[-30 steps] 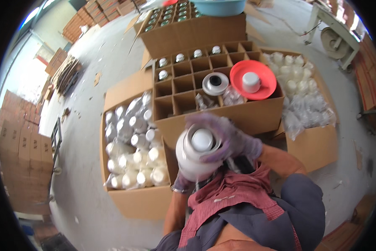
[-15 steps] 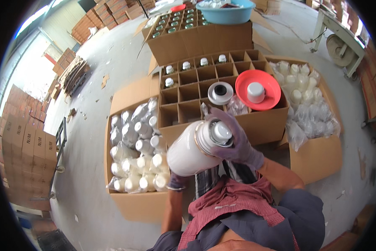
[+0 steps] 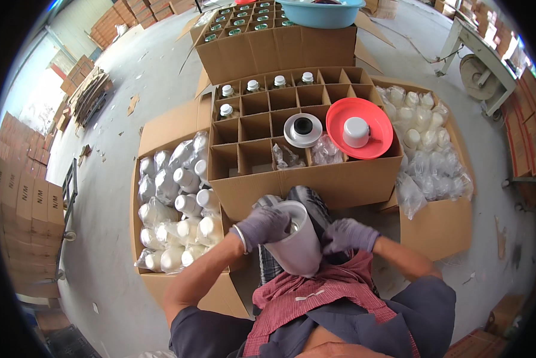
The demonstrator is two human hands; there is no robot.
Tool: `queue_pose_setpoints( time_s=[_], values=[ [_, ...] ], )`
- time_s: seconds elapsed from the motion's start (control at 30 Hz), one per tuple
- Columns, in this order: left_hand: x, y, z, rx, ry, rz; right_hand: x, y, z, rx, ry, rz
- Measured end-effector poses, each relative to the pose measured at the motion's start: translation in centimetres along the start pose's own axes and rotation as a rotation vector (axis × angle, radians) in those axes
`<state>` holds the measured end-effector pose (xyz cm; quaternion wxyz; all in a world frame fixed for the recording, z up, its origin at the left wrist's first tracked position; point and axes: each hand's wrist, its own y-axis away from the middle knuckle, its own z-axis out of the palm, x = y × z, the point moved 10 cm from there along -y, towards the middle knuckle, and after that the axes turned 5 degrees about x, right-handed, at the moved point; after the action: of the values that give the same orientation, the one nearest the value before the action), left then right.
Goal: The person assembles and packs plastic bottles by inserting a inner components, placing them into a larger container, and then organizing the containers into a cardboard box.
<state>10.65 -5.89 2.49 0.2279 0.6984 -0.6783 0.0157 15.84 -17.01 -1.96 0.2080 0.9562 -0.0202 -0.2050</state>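
Between our two hands we have a white vessel [image 3: 296,247], a smooth, roughly cylindrical body with a wide, round, uncovered mouth. Its mouth end lies farther from us and its closed end nearer, below the level of our knuckles in view; how far it leans we cannot tell. Our left hand [image 3: 269,225] is at the mouth, its fingers over the rim on the left side, hiding part of the opening; just right of those fingertips we catch a small glint inside, too small to make out. Our right hand [image 3: 347,236] is just beside the right wall, and whether it touches is unclear.
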Motion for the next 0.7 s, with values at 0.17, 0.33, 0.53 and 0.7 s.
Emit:
queue_pose_setpoints(
  time_s=[0.17,0.33,0.53,0.7],
  values=[
    [2.5,-1.8,4.5,-0.068,0.061,0.018,5.0,-5.9,-14.8,0.65,-0.212,0.025],
    [1.2,-2.5,5.5,-0.061,0.122,0.04,10.6,-15.8,-20.4,0.777,0.273,0.159],
    [-0.8,0.7,0.1,0.189,0.196,-0.304,12.1,-17.9,-19.4,0.671,0.18,0.083],
    [-7.6,4.1,-4.2,1.104,1.007,-0.333,-2.5,-6.0,-21.8,1.156,0.094,-0.536]
  ],
)
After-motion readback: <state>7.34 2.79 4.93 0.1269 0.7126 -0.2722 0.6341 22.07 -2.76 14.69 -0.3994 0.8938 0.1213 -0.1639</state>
